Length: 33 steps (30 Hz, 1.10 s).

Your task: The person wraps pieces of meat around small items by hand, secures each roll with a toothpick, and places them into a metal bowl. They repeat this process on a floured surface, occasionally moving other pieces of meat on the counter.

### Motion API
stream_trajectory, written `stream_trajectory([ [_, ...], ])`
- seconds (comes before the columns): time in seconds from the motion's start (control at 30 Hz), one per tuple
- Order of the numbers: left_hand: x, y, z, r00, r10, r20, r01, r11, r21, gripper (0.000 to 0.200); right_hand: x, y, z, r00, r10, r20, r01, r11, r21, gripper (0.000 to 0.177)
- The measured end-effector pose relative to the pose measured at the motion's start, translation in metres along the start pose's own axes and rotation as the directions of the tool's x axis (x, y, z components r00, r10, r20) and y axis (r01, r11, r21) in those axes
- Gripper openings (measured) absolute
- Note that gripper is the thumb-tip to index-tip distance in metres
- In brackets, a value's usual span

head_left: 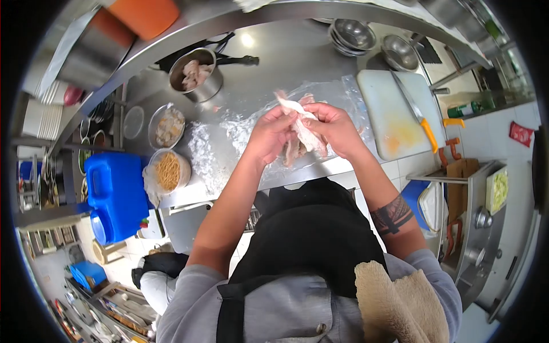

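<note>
A strip of pale raw meat hangs between both hands above the steel table. My left hand pinches it from the left side, and my right hand pinches it near its upper right. Below the hands, more raw meat lies on clear plastic film. White powder is scattered over the table to the left. Farther back at the left, a metal pot holds pieces of raw meat.
A white cutting board with an orange-handled knife lies at the right. Metal bowls stand at the back. At the left are a bowl of pale pieces, a tub of brown sticks and a blue jug.
</note>
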State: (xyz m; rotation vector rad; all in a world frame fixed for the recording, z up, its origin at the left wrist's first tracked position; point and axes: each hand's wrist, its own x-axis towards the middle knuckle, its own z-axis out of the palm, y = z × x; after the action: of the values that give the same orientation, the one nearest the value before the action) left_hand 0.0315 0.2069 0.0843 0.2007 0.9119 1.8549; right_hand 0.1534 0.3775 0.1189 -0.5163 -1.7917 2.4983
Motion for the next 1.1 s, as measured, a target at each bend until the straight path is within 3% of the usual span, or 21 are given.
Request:
stream_trajectory([
  [0.1,-0.016,0.009,-0.038,0.990,0.127,-0.059,-0.127,0.992,0.001,0.018,-0.001,-0.001,0.033,0.999,-0.035,0.034,0.039,0.989,-0.142,0.027],
  [0.2,-0.039,0.023,-0.055,0.972,0.195,-0.129,-0.197,0.980,-0.004,0.020,0.007,0.009,0.047,0.997,0.039,0.064,-0.027,0.981,-0.191,0.024],
  [0.23,-0.047,0.024,-0.051,0.944,0.183,-0.274,-0.176,0.983,0.051,0.032,0.013,0.019,0.054,0.993,-0.116,0.031,0.119,0.927,-0.355,0.019],
  [0.27,-0.056,0.029,-0.050,0.940,0.193,-0.282,-0.188,0.981,0.046,0.032,0.015,0.025,0.059,0.993,-0.113,0.045,0.121,0.925,-0.360,0.019],
  [0.3,-0.064,0.034,-0.049,0.978,0.016,-0.209,-0.037,0.995,-0.098,0.039,0.013,0.027,0.071,0.931,-0.341,0.130,0.347,0.721,-0.599,0.019],
  [0.33,-0.071,0.037,-0.052,0.983,-0.150,-0.108,0.123,0.966,-0.226,0.048,0.011,0.029,0.082,0.812,-0.515,0.274,0.513,0.408,-0.755,0.018],
  [0.37,-0.073,0.031,-0.066,0.993,-0.114,0.005,0.111,0.948,-0.298,0.056,0.011,0.034,0.089,0.709,-0.558,0.431,0.655,0.294,-0.696,0.018],
  [0.4,-0.077,0.028,-0.067,0.995,-0.101,-0.002,0.096,0.947,-0.307,0.056,0.009,0.037,0.097,0.706,-0.549,0.447,0.663,0.291,-0.690,0.018],
  [0.47,-0.084,0.020,-0.065,0.983,0.099,-0.156,-0.124,0.980,-0.156,0.050,0.001,0.045,0.110,0.644,-0.373,0.668,0.746,0.114,-0.656,0.019],
  [0.5,-0.088,0.020,-0.070,0.980,0.112,-0.165,-0.139,0.977,-0.161,0.050,-0.002,0.051,0.112,0.672,-0.374,0.640,0.733,0.208,-0.648,0.016],
  [0.53,-0.092,0.020,-0.074,0.979,0.127,-0.162,-0.155,0.973,-0.169,0.052,-0.005,0.055,0.111,0.665,-0.366,0.651,0.740,0.206,-0.640,0.016],
  [0.6,-0.100,0.020,-0.082,0.975,0.148,-0.167,-0.178,0.967,-0.183,0.056,-0.009,0.058,0.111,0.789,-0.478,0.387,0.577,0.356,-0.735,0.024],
  [0.63,-0.104,0.021,-0.086,0.987,0.139,-0.079,-0.152,0.969,-0.194,0.056,-0.007,0.057,0.112,0.788,-0.473,0.394,0.580,0.355,-0.733,0.024],
  [0.7,-0.109,0.023,-0.086,0.991,0.129,0.015,-0.124,0.972,-0.199,0.057,-0.004,0.053,0.114,0.941,-0.318,0.111,0.322,0.750,-0.577,0.036],
  [0.83,-0.115,0.028,-0.071,0.982,0.190,0.000,-0.183,0.947,-0.265,0.058,0.003,0.060,0.131,0.908,-0.418,-0.028,0.323,0.742,-0.588,0.044],
  [0.9,-0.117,0.029,-0.068,0.983,0.182,-0.016,-0.178,0.940,-0.292,0.060,0.002,0.048,0.138,0.719,-0.618,0.318,0.552,0.230,-0.802,0.047],
  [0.93,-0.118,0.028,-0.066,0.983,0.185,-0.011,-0.180,0.934,-0.309,0.062,0.002,0.050,0.141,0.718,-0.619,0.318,0.552,0.229,-0.802,0.047],
  [1.0,-0.120,0.027,-0.062,0.982,0.186,-0.001,-0.177,0.930,-0.322,0.064,0.006,0.056,0.148,0.879,-0.437,0.192,0.422,0.523,-0.741,0.049],
  [1.03,-0.122,0.029,-0.059,0.982,0.191,0.012,-0.175,0.920,-0.351,0.065,0.009,0.058,0.148,0.877,-0.441,0.190,0.423,0.521,-0.741,0.049],
  [1.1,-0.124,0.030,-0.059,0.980,0.195,0.022,-0.172,0.908,-0.381,0.065,0.013,0.062,0.148,0.980,-0.192,0.048,0.194,0.881,-0.432,0.046],
])
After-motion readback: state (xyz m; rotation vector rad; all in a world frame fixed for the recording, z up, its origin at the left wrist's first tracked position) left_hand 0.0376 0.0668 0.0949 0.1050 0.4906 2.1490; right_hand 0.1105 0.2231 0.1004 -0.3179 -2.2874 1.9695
